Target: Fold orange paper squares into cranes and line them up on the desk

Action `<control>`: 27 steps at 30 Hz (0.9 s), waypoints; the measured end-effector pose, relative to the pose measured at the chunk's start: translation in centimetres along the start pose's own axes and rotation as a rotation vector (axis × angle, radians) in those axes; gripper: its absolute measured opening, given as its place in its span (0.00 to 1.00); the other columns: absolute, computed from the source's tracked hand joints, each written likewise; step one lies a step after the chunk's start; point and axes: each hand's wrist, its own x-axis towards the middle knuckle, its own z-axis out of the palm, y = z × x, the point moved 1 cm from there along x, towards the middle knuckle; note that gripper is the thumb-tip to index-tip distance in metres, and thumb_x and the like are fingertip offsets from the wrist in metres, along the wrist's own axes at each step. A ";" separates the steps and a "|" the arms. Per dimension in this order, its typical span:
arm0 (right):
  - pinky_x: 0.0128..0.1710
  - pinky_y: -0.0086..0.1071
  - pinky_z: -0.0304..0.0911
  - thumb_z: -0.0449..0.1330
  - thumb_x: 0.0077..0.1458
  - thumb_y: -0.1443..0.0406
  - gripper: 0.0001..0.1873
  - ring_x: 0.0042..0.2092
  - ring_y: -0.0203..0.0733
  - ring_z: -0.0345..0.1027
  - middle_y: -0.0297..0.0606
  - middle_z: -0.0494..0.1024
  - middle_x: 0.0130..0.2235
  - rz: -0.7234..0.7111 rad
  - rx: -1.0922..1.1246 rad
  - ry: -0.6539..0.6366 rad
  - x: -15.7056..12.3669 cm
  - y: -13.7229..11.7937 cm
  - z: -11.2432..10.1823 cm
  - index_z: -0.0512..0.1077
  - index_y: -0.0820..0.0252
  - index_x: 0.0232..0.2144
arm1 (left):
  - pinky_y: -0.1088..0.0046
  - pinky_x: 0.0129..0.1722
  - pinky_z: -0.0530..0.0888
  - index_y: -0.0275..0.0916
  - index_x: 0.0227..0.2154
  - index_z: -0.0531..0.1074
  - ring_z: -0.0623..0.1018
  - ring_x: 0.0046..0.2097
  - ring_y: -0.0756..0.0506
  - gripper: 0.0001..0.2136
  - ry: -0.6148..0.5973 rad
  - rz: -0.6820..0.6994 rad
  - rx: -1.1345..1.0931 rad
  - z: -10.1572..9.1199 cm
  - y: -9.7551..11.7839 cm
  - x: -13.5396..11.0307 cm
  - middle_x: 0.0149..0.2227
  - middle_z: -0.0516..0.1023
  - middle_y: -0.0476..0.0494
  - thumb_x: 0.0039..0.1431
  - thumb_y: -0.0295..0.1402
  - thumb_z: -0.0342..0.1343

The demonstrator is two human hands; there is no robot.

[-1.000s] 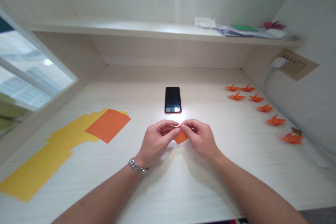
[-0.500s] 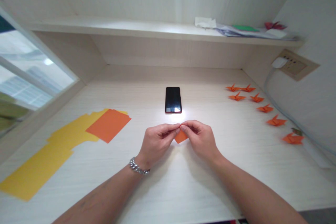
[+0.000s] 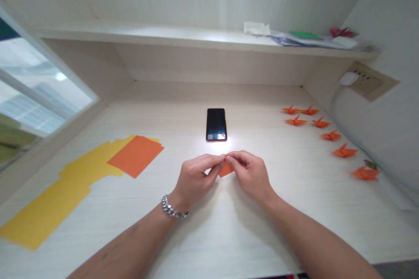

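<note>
A small folded piece of orange paper point(image 3: 225, 169) is pinched between both my hands just above the pale wooden desk point(image 3: 209, 226). My left hand point(image 3: 195, 178), with a metal bracelet on its wrist, grips the paper's left side with thumb and fingertips. My right hand point(image 3: 249, 172) pinches its top and right side. Most of the paper is hidden by my fingers. A black phone point(image 3: 216, 124) lies flat just beyond my hands.
An orange sheet point(image 3: 135, 156) lies on several yellow sheets point(image 3: 62, 196) at the left. Several folded orange paper figures point(image 3: 330, 135) line the right side. A shelf point(image 3: 196, 37) above holds papers. A wall socket point(image 3: 368, 80) with a cable is at right, a window at left.
My fingers have closed tighter on the orange paper, and less of it shows below them. The hands have barely shifted.
</note>
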 end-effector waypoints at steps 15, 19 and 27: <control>0.30 0.30 0.62 0.59 0.54 0.61 0.09 0.30 0.38 0.67 0.37 0.76 0.28 0.162 0.146 -0.029 0.6 1.1 0.0 0.74 0.62 0.29 | 0.73 0.31 0.79 0.33 0.35 0.76 0.81 0.32 0.45 0.13 0.014 -0.677 -0.583 0.4 -0.4 0.5 0.29 0.82 0.42 0.46 0.32 0.67; 0.29 0.30 0.61 0.58 0.54 0.60 0.11 0.29 0.38 0.65 0.36 0.75 0.28 0.174 0.127 0.001 0.6 1.1 -0.1 0.74 0.62 0.29 | 0.73 0.29 0.78 0.33 0.36 0.74 0.80 0.29 0.46 0.15 0.073 -0.743 -0.639 0.3 -0.3 0.6 0.26 0.81 0.43 0.46 0.33 0.67; 0.29 0.30 0.61 0.59 0.53 0.59 0.11 0.29 0.38 0.65 0.36 0.74 0.27 0.155 0.095 0.049 0.8 0.9 -0.4 0.74 0.62 0.29 | 0.72 0.33 0.78 0.33 0.34 0.76 0.79 0.31 0.47 0.12 -0.039 -0.756 -0.718 0.3 -0.3 0.6 0.31 0.80 0.42 0.52 0.37 0.62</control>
